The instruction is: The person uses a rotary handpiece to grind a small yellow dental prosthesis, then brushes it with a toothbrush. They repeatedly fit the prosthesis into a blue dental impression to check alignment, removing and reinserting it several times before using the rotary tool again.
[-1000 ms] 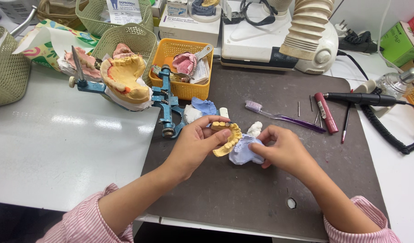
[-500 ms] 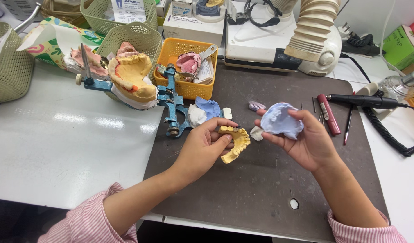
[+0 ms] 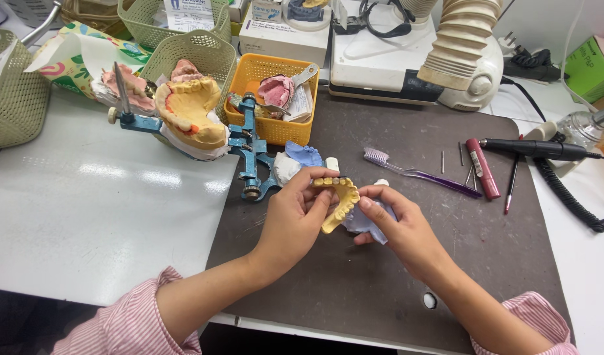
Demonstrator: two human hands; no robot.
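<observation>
My left hand (image 3: 295, 220) holds a yellow plaster tooth cast (image 3: 340, 200) by its arch, above the dark work mat (image 3: 354, 289). My right hand (image 3: 407, 230) grips a pale blue bite impression (image 3: 365, 222) and presses it against the cast's right side. Both hands meet at the mat's middle. A blue metal articulator (image 3: 249, 148) carrying a larger yellow jaw model (image 3: 190, 112) stands just left of the hands.
An orange basket (image 3: 269, 98) with pink casts sits behind the hands. Green baskets (image 3: 190, 49) stand at the back left. A purple toothbrush (image 3: 420, 172), a red pen (image 3: 482, 167) and a black handpiece (image 3: 538, 149) lie to the right. A blue-and-white lump (image 3: 295, 161) lies beside the articulator.
My right hand lifted the blue impression away to the right, then brought it back down against the yellow cast. My left hand kept the cast nearly still.
</observation>
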